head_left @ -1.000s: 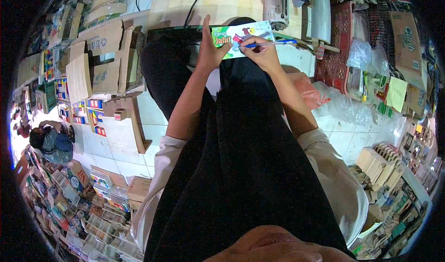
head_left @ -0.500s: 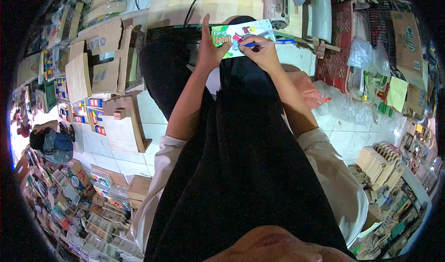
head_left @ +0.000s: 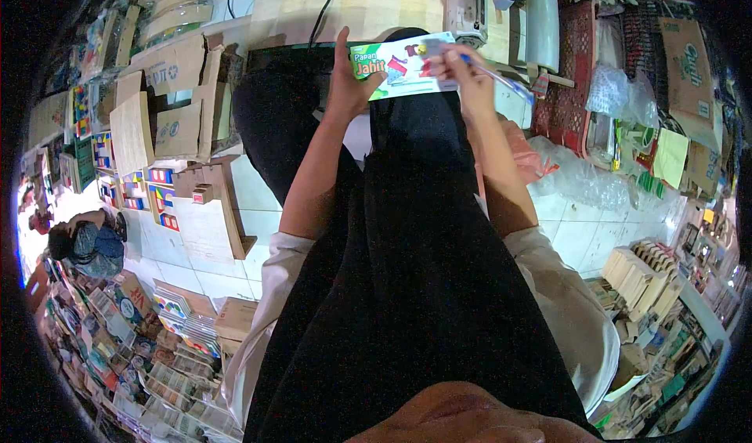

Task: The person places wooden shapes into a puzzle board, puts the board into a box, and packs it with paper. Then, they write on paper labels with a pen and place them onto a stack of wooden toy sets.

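Note:
My left hand (head_left: 350,83) grips the left end of a printed card (head_left: 407,83), its thumb lying over the front. The card is green and white, reads "Papan Jahit" and carries small coloured pictures. It rests over my dark-clothed knee. Pinched in my right hand (head_left: 470,79) is a blue pen (head_left: 507,86), blurred by motion and slanting down to the right. My right fingers overlap the card's right end in this view.
A pale wooden table (head_left: 352,8) stands ahead. Cardboard boxes (head_left: 176,102) and wooden pieces lie left on white tiles. At right are a red crate (head_left: 568,90) and clear plastic bags (head_left: 587,178). A person (head_left: 86,239) crouches far left, near crowded goods.
My right hand has moved right and slightly up from the card's middle, taking the pen with it and tilting it. The card has shifted slightly left, uncovering more of its pictures.

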Demonstrator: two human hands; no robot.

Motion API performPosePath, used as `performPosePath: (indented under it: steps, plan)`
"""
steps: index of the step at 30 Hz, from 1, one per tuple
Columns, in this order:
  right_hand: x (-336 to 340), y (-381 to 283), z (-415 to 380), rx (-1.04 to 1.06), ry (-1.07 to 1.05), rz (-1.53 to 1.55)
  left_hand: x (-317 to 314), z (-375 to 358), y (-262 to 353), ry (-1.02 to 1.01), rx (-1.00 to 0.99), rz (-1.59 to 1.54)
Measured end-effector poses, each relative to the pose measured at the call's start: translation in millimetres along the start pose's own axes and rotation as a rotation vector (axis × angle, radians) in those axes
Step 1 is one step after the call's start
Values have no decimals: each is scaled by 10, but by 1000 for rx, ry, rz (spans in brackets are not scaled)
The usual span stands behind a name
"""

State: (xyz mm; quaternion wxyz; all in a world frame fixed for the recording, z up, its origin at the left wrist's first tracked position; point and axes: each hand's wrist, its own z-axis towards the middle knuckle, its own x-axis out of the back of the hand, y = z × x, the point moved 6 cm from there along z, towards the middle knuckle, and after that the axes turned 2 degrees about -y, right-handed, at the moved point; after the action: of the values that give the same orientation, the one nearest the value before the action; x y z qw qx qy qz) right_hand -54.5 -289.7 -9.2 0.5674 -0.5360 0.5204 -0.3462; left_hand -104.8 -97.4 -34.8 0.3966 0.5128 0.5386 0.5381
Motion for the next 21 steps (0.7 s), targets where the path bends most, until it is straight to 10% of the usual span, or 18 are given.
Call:
performPosePath:
  steps: [3,9,21]
  plan:
    - [404,-43,63,190,201,-499,44,-25,129,-14,2,-39]
    - [511,408,31,-165,160,-94,92,-51,17,-34,110,-112]
    - [545,241,-52,12,103,-269,151,-89,-60,-37,189,-210]
